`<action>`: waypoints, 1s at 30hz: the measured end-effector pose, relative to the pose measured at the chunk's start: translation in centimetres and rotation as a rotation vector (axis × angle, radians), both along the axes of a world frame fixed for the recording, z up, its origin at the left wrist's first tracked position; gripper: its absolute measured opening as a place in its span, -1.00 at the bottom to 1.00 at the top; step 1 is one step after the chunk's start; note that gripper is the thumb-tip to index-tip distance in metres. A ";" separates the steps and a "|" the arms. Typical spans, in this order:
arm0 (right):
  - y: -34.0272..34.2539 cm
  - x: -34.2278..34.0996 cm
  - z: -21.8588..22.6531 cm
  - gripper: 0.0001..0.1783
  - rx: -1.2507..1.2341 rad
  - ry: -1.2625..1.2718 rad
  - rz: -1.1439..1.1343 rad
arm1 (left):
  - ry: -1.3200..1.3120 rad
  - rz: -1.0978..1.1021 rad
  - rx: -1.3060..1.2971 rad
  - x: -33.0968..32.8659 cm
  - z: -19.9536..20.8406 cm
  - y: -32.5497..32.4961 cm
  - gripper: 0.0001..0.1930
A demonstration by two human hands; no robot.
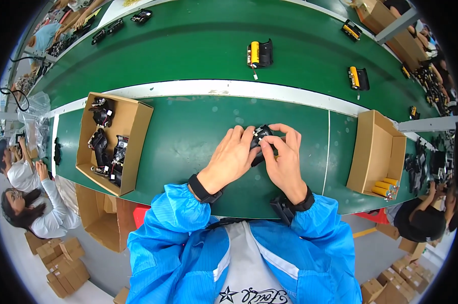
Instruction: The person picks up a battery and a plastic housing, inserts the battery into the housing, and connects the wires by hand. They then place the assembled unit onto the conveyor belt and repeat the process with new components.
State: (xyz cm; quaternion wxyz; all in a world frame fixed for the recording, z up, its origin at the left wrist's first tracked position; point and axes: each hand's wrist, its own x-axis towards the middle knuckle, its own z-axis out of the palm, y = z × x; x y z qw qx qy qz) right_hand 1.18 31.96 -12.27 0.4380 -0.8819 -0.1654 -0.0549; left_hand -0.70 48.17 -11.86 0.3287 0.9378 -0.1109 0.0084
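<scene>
Over the green bench in front of me, both hands meet at a small black plastic housing (261,134) with light-coloured fittings on its upper side. My left hand (228,156) grips its left edge, and part of the housing is hidden behind the fingers. From the right, my right hand (284,157) pinches at a small whitish part on the housing, thumb and forefinger close together. To the left, a cardboard box (144,133) holds several similar black housings (101,147) with wires and white plugs. Another cardboard box (365,152) at the right holds several yellow cylindrical batteries (384,187).
Beyond a white rail (208,88) runs a green conveyor belt (198,50). On it lie black housings with yellow batteries (254,53). Another black housing (279,206) lies by the bench's near edge beside my right wrist. People sit at both sides; an open carton (99,223) stands at lower left.
</scene>
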 end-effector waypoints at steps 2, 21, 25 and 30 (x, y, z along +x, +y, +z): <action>0.3 0.3 -0.1 -0.91 0.017 0.066 0.000 | -0.010 0.002 -0.001 0.0 -0.2 0.2 -0.49; 2.9 3.5 0.0 -0.86 0.001 0.644 -0.002 | -0.075 -0.006 0.065 0.2 -0.8 1.7 -0.64; 2.9 4.7 0.0 -0.88 -0.047 0.696 -0.039 | -0.085 -0.013 0.062 0.6 -0.4 1.2 -0.64; 2.4 3.6 -0.3 -0.84 0.073 0.575 0.045 | -0.089 -0.011 -0.014 0.3 0.0 1.9 -0.62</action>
